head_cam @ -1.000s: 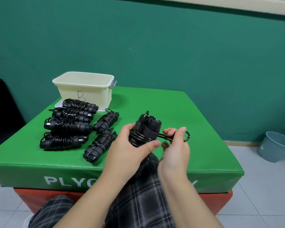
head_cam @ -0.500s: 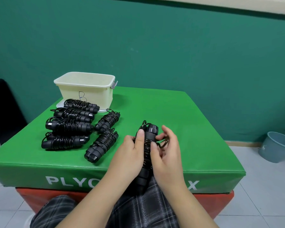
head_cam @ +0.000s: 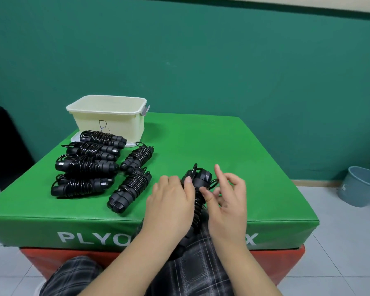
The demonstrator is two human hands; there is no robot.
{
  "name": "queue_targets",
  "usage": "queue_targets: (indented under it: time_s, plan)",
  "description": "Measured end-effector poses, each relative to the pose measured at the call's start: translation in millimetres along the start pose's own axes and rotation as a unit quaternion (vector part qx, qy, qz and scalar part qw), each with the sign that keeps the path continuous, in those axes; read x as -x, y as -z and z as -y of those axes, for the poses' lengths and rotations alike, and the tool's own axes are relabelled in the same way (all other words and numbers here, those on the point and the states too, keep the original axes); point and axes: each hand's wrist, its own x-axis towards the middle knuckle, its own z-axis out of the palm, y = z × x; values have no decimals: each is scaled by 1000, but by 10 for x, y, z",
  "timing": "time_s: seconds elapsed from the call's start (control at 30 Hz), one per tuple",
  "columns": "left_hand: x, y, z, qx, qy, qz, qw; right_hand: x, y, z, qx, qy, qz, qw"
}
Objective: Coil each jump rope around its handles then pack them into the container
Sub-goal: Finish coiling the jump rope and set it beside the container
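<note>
**Hands work a coiled rope at the near edge**

Both hands meet over one rope [head_cam: 198, 189], held upright at the near edge of the green surface [head_cam: 233, 150]. Left hand [head_cam: 171, 201] grips the bundle from its left side, thumb pressed across the coils just below the top handle ends. Right hand [head_cam: 228, 199] sits on the other side: its thumb touches the coils, while its fingers are spread and loosely bent with the forefinger raised; a small loop of cord shows between them, but whether they pinch it I cannot tell.

The rope's lower half drops below the surface edge, between the wrists, and is hard to tell from the dark checked trousers [head_cam: 201, 263] behind it.

Left of the hands lie six coiled ropes [head_cam: 90, 165]: four stacked in a column and two more, aslant, just beside them. The nearest of the two lies close to the left hand, apart from it. Beyond the column stands the cream container [head_cam: 109, 120], open-topped, on a pale lid; its inside is hidden from here. The farthest rope covers part of a letter written on its front.
</note>
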Motion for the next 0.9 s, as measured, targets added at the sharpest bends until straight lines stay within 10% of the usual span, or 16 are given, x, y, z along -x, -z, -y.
queue_targets:
  time_s: [0.5,0.9]
  plan:
    - [19,81,-48,247,-41,-66,966,-82,198,168,17,-71,248,966]
    - [11,75,46,344,-28,-72,936,-51,112,240,-141,-216,25,966]
